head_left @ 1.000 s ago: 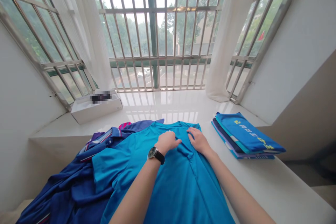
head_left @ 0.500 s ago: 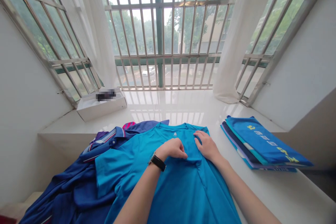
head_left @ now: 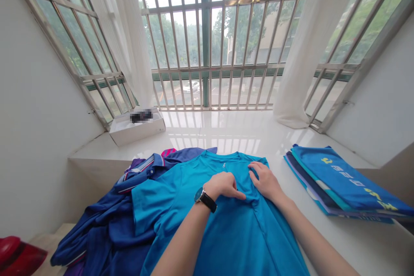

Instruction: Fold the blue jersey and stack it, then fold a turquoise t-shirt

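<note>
Since a second ago, the left hand (head_left: pixel 222 184) has drawn down from the neckline of the teal T-shirt (head_left: pixel 231 233), baring a small white print (head_left: pixel 224 165), and a glossy red object (head_left: pixel 21 255) has come into view at the lower left edge. Next along, a navy polo shirt (head_left: pixel 113 220) with a striped collar lies rumpled, partly under the T-shirt, its lower part hanging past the front of the white window ledge (head_left: pixel 258 136). Behind it, near the left curtain (head_left: pixel 137 51), sits a shallow white box (head_left: pixel 137 129) holding a blurred dark item (head_left: pixel 141 115). The T-shirt is spread front and centre, neckline towards the window. On it the left hand, wearing a black-strapped watch (head_left: pixel 205 199), has its thumb out and fingers turned under; whether its grip pinches cloth, I cannot tell. The right hand (head_left: pixel 267 181) rests near the T-shirt's right shoulder edge, its grip loosely spread, fingers slightly bent. Farther right, apart from the T-shirt, lies a stack of folded clothes (head_left: pixel 349 181), topped by a blue piece with yellow and white print.
</note>
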`<action>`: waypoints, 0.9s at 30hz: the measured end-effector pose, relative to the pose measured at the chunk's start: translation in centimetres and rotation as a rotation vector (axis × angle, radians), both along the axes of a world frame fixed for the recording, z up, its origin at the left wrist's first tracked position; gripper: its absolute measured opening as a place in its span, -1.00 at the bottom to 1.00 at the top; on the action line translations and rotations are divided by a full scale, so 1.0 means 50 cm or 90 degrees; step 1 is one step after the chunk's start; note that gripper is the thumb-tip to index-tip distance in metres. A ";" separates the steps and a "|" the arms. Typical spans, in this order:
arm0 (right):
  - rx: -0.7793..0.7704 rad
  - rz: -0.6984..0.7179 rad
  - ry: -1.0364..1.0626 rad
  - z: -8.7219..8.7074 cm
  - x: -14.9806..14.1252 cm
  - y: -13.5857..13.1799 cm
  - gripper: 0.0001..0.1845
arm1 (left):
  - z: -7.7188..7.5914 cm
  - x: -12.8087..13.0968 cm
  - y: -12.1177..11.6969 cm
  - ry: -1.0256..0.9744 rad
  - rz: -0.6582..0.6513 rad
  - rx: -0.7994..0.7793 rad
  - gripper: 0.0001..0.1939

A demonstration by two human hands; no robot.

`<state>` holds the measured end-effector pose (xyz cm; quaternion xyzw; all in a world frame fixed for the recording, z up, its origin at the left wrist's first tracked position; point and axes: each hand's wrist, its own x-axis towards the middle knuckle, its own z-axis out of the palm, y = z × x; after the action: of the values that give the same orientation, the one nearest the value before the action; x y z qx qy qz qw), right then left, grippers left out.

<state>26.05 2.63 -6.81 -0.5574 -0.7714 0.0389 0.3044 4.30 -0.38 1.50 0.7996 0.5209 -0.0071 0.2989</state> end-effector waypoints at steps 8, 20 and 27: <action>0.008 0.002 -0.004 -0.003 0.002 0.003 -0.66 | -0.003 0.014 0.003 -0.138 -0.026 0.037 -0.84; 0.002 0.004 -0.007 0.002 0.000 -0.002 -0.66 | 0.011 0.011 -0.016 0.012 0.009 0.049 -0.74; 0.002 0.007 -0.014 0.005 -0.002 -0.004 -0.66 | 0.009 0.015 -0.014 -0.042 -0.071 0.026 -0.79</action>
<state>25.97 2.43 -6.54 -0.5529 -0.7780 0.0333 0.2966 5.03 -1.08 1.96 0.8328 0.4658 0.0130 0.2987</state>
